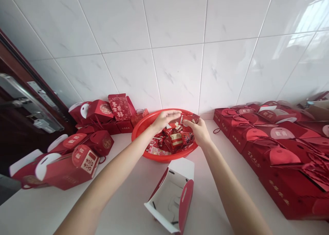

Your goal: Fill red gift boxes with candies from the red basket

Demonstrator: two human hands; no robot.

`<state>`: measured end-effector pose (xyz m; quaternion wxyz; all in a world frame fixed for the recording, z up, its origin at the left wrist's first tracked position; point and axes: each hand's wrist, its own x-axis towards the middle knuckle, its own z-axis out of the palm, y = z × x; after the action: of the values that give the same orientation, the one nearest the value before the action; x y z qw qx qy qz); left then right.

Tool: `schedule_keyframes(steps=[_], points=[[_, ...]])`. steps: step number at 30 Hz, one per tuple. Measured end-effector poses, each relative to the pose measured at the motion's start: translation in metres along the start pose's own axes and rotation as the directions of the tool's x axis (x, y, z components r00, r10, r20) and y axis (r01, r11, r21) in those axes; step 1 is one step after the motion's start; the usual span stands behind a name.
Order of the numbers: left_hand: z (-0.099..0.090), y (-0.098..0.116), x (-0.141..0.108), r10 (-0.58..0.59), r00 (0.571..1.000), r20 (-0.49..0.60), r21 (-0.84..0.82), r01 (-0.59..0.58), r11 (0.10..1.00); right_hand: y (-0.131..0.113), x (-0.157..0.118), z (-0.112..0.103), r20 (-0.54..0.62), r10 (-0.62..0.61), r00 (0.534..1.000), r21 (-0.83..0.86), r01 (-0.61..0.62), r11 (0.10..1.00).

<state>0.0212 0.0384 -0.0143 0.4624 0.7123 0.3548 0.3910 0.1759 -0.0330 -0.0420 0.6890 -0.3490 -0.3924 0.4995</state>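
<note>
A red plastic basket (151, 157) holds many small wrapped sweets (177, 141), mostly red with some gold and pink ones. My left hand (164, 120) reaches over its left side, fingers stretched out flat; whether the fingertips touch a sweet is unclear. At the basket's right, my right hand (200, 130) pinches a dark red packet (189, 118) between thumb and fingers. Below the basket, between my forearms, stands an opened gift box (167, 194), white inside with red side flaps. No sweets show inside it.
Closed red gift boxes (77, 159) stand in groups on the left of the white table (123, 200). Many more boxes (257, 149) sit in rows on the right. White tiled wall (177, 74) rises behind. A dark door with a metal handle (33, 101) is at far left.
</note>
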Motion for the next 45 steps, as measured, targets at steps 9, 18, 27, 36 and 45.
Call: schedule_keyframes(steps=[9, 18, 27, 36, 45], points=[[-0.025, -0.02, -0.014, -0.396, 0.9, 0.182, 0.883, 0.027, 0.468, -0.002, 0.001, 0.002, -0.095, 0.025, 0.995, -0.003, -0.026, 1.0], [-0.03, -0.021, -0.016, -0.296, 0.955, 0.0, 0.911, 0.122, 0.393, -0.007, -0.005, 0.004, -0.078, 0.029, 0.997, -0.004, -0.03, 1.0], [-0.034, -0.035, -0.009, -0.29, 0.957, 0.0, 0.889, 0.132, 0.438, -0.005, -0.005, 0.004, -0.033, 0.04, 0.999, 0.016, -0.04, 0.999], [-0.031, -0.035, -0.012, -0.317, 0.944, 0.092, 0.786, 0.127, 0.605, 0.001, 0.0, 0.0, -0.023, 0.048, 0.999, 0.055, -0.047, 0.997], [-0.032, -0.034, -0.005, -0.258, 0.965, 0.054, 0.545, 0.188, 0.817, 0.001, 0.002, -0.001, 0.005, 0.059, 0.998, 0.068, -0.059, 0.996]])
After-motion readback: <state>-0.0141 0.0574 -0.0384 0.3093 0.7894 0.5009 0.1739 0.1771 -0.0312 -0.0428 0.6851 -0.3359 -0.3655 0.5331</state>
